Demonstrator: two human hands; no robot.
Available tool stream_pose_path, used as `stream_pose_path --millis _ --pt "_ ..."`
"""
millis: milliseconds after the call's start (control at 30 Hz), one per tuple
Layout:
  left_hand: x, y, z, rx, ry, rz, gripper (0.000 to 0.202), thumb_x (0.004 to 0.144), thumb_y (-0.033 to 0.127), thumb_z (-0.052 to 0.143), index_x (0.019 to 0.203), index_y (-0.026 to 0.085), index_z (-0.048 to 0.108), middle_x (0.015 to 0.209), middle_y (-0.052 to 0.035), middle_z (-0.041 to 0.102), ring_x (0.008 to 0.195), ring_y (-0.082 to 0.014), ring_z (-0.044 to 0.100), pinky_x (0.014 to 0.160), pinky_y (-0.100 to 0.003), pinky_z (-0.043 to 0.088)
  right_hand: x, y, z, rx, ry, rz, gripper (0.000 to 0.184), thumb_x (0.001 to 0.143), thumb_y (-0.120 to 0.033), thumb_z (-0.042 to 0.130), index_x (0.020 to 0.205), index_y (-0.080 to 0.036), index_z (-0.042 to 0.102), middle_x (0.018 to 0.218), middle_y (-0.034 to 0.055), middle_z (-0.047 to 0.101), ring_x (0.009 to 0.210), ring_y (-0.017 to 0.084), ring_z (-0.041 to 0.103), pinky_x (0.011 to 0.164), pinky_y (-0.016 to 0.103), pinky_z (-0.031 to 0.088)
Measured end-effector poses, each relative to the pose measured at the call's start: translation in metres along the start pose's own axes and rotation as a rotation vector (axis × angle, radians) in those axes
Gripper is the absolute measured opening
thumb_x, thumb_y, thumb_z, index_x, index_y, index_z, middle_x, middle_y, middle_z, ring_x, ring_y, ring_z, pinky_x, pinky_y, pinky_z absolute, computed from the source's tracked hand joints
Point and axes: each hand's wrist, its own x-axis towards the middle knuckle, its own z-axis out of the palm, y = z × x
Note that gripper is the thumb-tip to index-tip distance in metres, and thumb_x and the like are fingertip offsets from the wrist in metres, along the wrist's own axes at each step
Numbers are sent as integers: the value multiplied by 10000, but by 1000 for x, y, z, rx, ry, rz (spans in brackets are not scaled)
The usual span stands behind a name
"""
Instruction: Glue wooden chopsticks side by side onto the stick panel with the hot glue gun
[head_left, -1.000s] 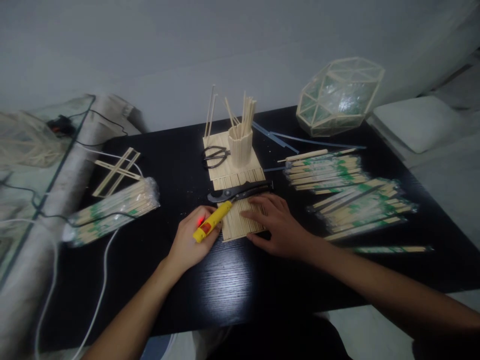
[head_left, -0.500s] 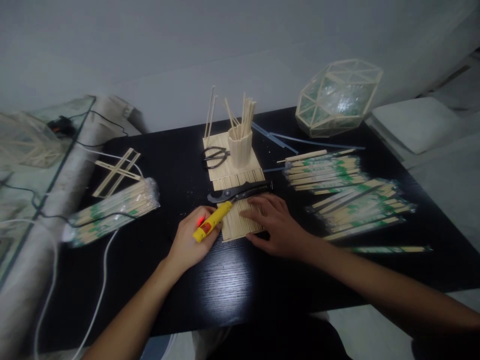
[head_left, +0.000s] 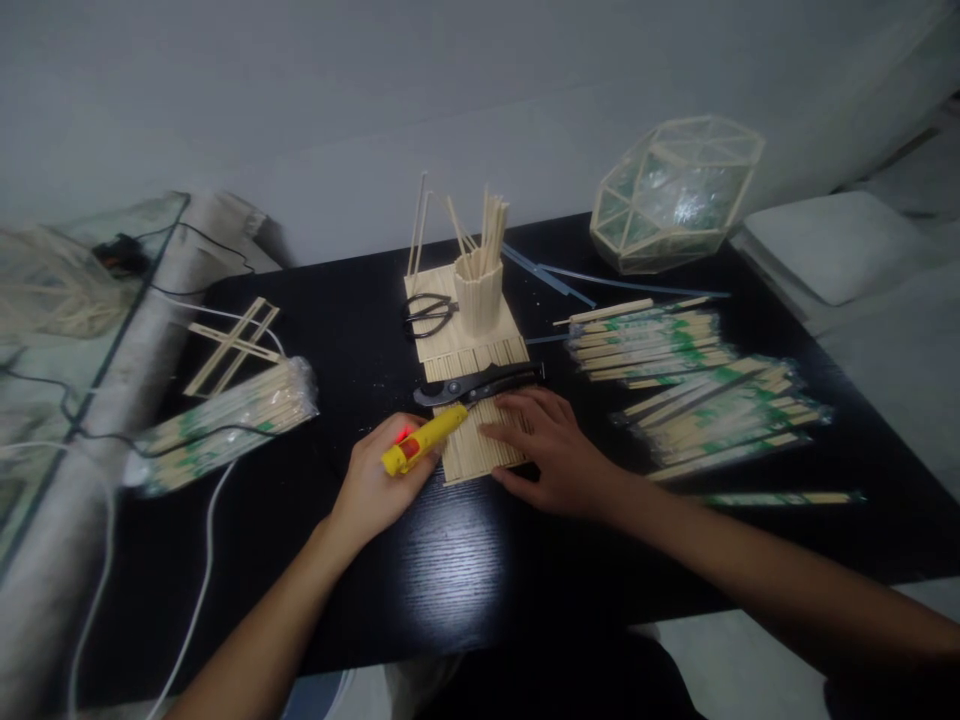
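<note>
My left hand [head_left: 379, 475] is closed around a yellow glue gun [head_left: 426, 440] with a red light glowing on it. Its tip points away to the right, over a panel of thin wooden sticks laid side by side [head_left: 469, 455]. My right hand [head_left: 551, 450] lies on the panel's right edge with fingers apart, thumb near the front corner. Just beyond both hands, a black cutting tool with a hooked end [head_left: 480, 384] lies across the panel. Behind it, a stick-built cup [head_left: 478, 305] full of loose sticks stands on a wooden base [head_left: 435, 345], beside black-handled scissors [head_left: 429, 316].
Wrapped chopstick packs [head_left: 720, 410] lie in piles at the right, with another bundle [head_left: 225, 425] at the left below crossed sticks [head_left: 236, 345]. A faceted stick-framed shape [head_left: 679, 195] stands at the back right. A white cord [head_left: 210, 560] loops over the table's left side.
The rear end of the glue gun has shifted slightly left and its body has turned a little in my left hand. My right hand stays in place on the panel.
</note>
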Motion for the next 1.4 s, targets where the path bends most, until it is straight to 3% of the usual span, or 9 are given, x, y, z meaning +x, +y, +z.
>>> stream_pose_path --millis 133,267,500,1400 --pt "0 -5 -2 -24 5 -75 276 994 437 762 872 222 638 687 47 607 575 -136 551 550 -252 440 0 0 -1 7 1 -11 485 969 -388 771 1433 -264 708 1545 173 591 1480 390 485 1254 649 381" --pt "0 -3 -2 -34 3 -61 294 991 436 768 848 223 624 654 61 564 551 -125 529 530 -241 424 0 0 -1 8 9 -11 478 980 -421 775 1426 -259 716 1527 174 598 1471 387 495 1254 645 382" --pt "0 0 0 -1 -5 -10 270 1001 390 777 851 223 626 674 61 575 568 -119 544 535 -235 412 2 0 2 3 38 11 337 1075 -290 627 1386 -272 756 1474 154 630 1421 357 516 1218 612 412" --pt "-2 -3 0 29 -16 38 249 1008 371 779 870 215 643 689 59 613 573 -114 561 544 -221 426 4 -1 6 36 91 54 305 998 -271 747 1297 -285 802 1428 132 673 1384 366 544 1189 608 432"
